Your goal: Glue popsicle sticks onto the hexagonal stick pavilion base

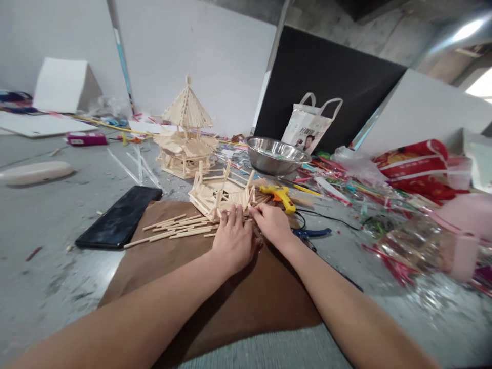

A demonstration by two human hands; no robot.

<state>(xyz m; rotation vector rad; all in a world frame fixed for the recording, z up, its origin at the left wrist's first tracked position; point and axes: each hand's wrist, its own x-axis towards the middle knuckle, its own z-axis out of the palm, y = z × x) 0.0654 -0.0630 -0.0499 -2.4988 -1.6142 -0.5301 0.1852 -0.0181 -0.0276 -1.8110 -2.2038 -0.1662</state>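
A low six-sided model of wooden sticks, with short upright posts and a slatted floor, rests at the far end of a brown cloth. My left hand grips its near edge, fingertips over the rim and thumb mostly hidden. At the near right corner, my right hand is closed, thumb and forefinger pinched against the model; whatever is between them is hidden. Several loose wooden sticks lie left of my left hand. Beyond my right hand is a yellow glue gun. Blue-handled pliers lie beside my right wrist.
A stick pavilion with a pointed roof stands behind. A black phone overlaps the cloth's left side. Farther back are a steel bowl and a white bag. Plastic scraps and a pink-handled clear container crowd the right.
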